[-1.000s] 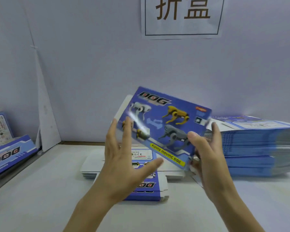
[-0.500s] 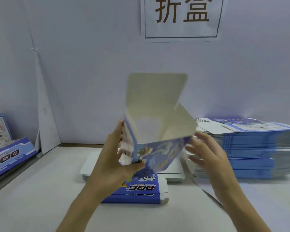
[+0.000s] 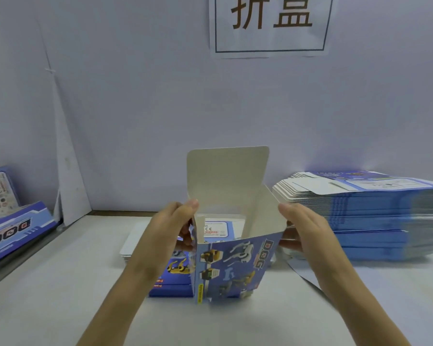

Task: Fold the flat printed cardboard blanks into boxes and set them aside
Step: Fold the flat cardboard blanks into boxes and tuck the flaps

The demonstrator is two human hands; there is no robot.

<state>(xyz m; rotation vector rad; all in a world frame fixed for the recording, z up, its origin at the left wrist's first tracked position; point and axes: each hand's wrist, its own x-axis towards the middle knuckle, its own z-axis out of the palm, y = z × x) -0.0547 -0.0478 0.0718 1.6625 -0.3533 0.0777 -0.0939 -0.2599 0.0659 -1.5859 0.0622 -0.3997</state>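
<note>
We read two large brown characters, 折盒, inside a thin dark frame on the white paper sign (image 3: 270,23) on the wall. On the blue front panel of the opened box (image 3: 235,268) the word DOG runs sideways in outlined letters. The yellow strip along its edge carries print too small for us to read. Through the box's open top we see a white label (image 3: 214,229) on a flat blank (image 3: 170,283) lying on the bench, with CE and a red WARNING. At the far left, a closed box (image 3: 15,233) shows DOG upside down. The print on top of the stack of blanks (image 3: 375,221) is unreadable.
</note>
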